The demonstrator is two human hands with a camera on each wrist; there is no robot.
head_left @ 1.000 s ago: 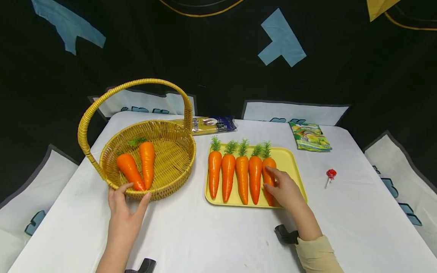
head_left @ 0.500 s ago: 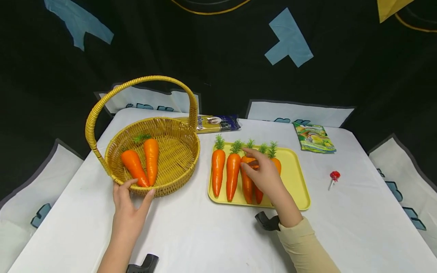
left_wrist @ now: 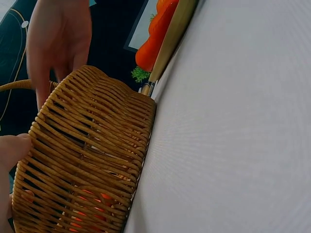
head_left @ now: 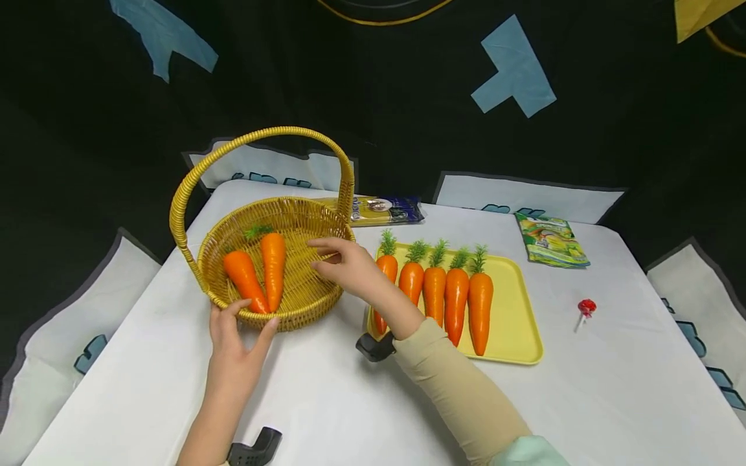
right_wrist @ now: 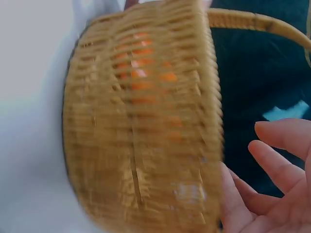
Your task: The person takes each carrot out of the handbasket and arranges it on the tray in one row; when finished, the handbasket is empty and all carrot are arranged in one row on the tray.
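A yellow wicker basket [head_left: 305, 316] with a tall arched handle stands at the left of the table. Inside it lie two orange carrots, one nearly straight [head_left: 273, 268] and one slanted [head_left: 243, 275]. My left hand [head_left: 237, 353] grips the near rim, thumb and fingers at its edge. Over the basket's right side hovers my right hand [head_left: 352, 268], fingers loosely bent and apart, holding nothing. To the right, several carrots with green tops [head_left: 480, 310] lie in a row on a yellow tray [head_left: 519, 317]; my right forearm partly hides the leftmost ones.
Behind the basket lies a yellow and blue packet [head_left: 390, 211]. A green packet [head_left: 552, 243] is at the back right, with a red lollipop [head_left: 585, 309] nearer. White cloth covers the table, and a dark curtain [head_left: 373, 77] hangs behind it.
My right hand has moved left from the rightmost carrot, across the tray, to over the basket, carrying nothing. My left hand stays at the rim. The head view has shifted slightly.
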